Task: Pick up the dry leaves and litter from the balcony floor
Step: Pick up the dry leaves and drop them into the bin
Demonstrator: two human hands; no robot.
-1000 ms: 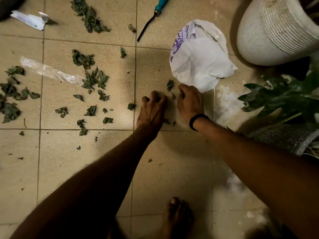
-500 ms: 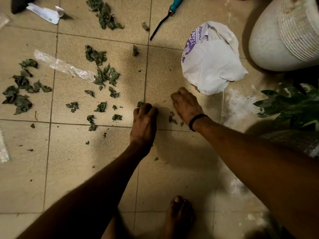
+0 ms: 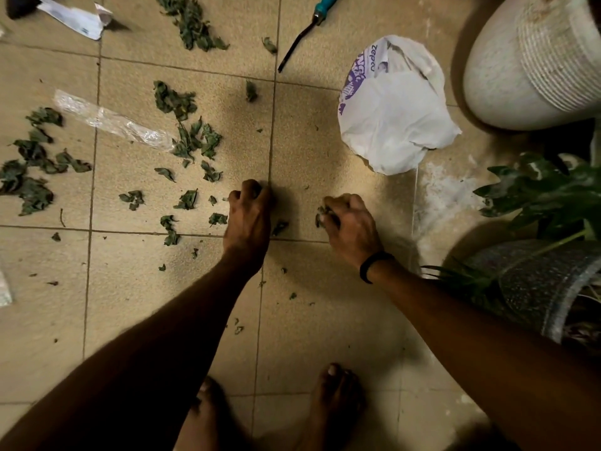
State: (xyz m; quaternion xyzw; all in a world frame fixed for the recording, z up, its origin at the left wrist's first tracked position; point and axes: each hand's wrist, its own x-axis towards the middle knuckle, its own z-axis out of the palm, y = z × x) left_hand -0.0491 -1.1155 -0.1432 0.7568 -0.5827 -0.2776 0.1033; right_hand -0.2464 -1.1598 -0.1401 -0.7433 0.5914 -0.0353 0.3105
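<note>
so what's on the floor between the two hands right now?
Head view: between left hand and right hand lies mostly bare tile, with one small dry leaf beside the left hand.

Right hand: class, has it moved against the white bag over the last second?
Yes. The right hand, clutching dry leaves, has drawn back toward the person, away from the lower edge of the white bag, which it nearly touched.
</note>
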